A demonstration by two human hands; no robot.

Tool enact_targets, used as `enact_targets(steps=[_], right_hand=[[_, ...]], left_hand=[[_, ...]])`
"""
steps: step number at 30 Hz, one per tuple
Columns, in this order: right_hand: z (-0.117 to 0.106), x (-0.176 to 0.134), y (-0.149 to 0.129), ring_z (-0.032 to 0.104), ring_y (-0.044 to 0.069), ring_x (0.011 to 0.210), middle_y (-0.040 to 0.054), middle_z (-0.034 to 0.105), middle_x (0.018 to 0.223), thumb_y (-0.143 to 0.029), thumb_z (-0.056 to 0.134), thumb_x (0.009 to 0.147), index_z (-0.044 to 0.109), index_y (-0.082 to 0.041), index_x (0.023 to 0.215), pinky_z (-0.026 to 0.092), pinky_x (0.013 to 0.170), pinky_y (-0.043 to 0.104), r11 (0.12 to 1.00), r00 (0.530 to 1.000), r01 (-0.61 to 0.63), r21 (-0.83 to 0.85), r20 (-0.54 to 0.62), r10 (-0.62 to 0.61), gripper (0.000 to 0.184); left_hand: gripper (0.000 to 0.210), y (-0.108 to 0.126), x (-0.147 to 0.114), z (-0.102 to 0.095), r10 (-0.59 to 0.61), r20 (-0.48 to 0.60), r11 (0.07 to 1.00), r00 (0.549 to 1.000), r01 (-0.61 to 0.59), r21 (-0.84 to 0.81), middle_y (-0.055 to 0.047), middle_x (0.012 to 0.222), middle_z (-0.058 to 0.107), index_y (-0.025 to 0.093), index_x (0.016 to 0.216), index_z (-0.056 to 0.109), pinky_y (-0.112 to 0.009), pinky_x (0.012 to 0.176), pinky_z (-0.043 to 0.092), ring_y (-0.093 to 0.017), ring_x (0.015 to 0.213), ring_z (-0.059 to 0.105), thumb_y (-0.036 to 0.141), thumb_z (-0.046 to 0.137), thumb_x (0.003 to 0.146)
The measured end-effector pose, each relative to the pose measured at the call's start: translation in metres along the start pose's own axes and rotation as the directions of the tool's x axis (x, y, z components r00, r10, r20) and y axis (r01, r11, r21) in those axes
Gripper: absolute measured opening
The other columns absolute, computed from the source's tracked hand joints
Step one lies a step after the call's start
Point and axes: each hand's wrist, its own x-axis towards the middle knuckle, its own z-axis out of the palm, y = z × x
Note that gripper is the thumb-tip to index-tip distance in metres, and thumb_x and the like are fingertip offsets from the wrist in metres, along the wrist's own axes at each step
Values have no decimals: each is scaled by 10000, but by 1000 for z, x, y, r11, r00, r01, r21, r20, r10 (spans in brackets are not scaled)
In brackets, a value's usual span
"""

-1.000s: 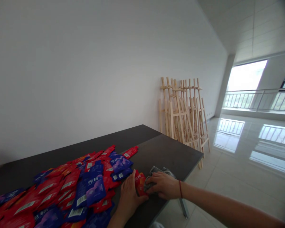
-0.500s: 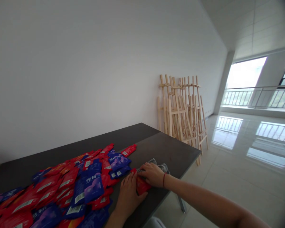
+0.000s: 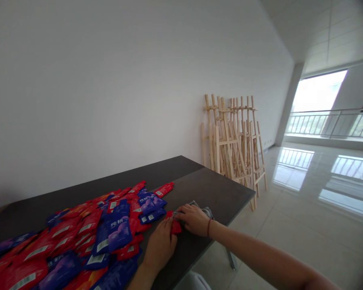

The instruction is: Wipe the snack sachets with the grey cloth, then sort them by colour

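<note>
A small red pouch [image 3: 176, 227] lies near the front edge of the dark table, mostly covered by my two hands. My left hand [image 3: 160, 245] grips its left side with the fingers together. From the right, my right hand [image 3: 194, 220] presses a crumpled grey cloth [image 3: 208, 212] against the pouch's upper end; the fingertips are partly hidden. A red cord circles my right wrist. Just left of my hands spreads a heap of red and blue pouches, with a blue pouch [image 3: 153, 216] closest.
The dark table [image 3: 220, 189] ends at a corner on the right. Wooden easels [image 3: 230, 141] lean by the wall beyond it. A single red pouch [image 3: 164, 189] lies at the heap's far right. Glossy tiled floor [image 3: 278, 225] stretches toward a railing and windows.
My left hand has shifted slightly left, its thumb drawn in toward the fingers. Less of the red pouch shows below the hands. My right hand stays on the cloth.
</note>
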Motion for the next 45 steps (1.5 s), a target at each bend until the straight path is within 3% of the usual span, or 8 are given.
enact_targets(steps=[7,14,16,18,22,27,38,45], right_hand=[[8,5,4,513,236,1091,82,582,1229,-162,534,771,530,-213,1303,405,921,356,992,996,-48,114,-72,56,535],[6,30,-15,520,227,1094,81,593,1251,-179,541,790,523,-174,1305,409,942,336,978,984,-5,210,-172,42,515],[7,38,-21,537,228,1055,73,616,1212,-211,555,810,547,-189,1274,423,908,342,981,992,67,180,-114,-46,465],[9,42,-24,545,230,1027,75,632,1169,-230,553,828,574,-196,1236,430,877,345,985,994,95,144,-61,-87,410],[10,36,-13,546,230,1021,92,639,1137,-191,545,817,600,-177,1199,418,882,347,993,1000,24,113,-14,-22,385],[5,18,5,539,218,1029,66,632,1164,-170,548,802,617,-204,1187,398,886,338,988,999,46,146,18,-49,392],[0,-16,-7,487,226,1068,26,555,1294,-234,570,816,632,-295,1174,352,828,353,942,941,329,68,62,-333,368],[-4,-15,-4,498,226,1058,28,551,1301,-237,525,865,611,-316,1216,357,825,362,978,977,206,43,50,-208,370]], left_hand=[[464,-23,3,-11,-277,-109,888,955,211,-410,-98,1302,610,145,1213,596,-415,1095,391,-230,1262,521,255,354,833],[575,-9,6,4,-451,282,310,847,445,-840,-112,1206,625,237,1412,268,-340,591,572,-215,855,703,286,362,847],[587,-6,4,1,-417,332,389,846,496,-776,-92,1099,659,255,1419,195,-311,507,530,-194,694,697,312,352,856],[517,-7,1,-7,-399,289,627,870,489,-606,-71,990,678,225,1347,319,-310,554,524,-194,673,687,344,386,849],[434,-13,-3,-16,-267,2,939,964,260,-224,-83,1111,645,214,1185,501,-369,892,480,-253,1068,620,366,528,780],[688,-17,3,5,-143,-59,973,988,129,-193,-117,1387,471,165,1355,396,-395,1111,314,-257,1332,407,323,587,713],[863,-22,1,9,-101,83,985,991,111,-133,-141,1503,361,159,1406,346,-462,1130,254,-286,1409,283,312,687,628],[464,-18,-2,-11,-172,38,955,984,176,-238,-96,1148,629,192,1140,541,-390,950,415,-264,1085,580,393,622,729]])
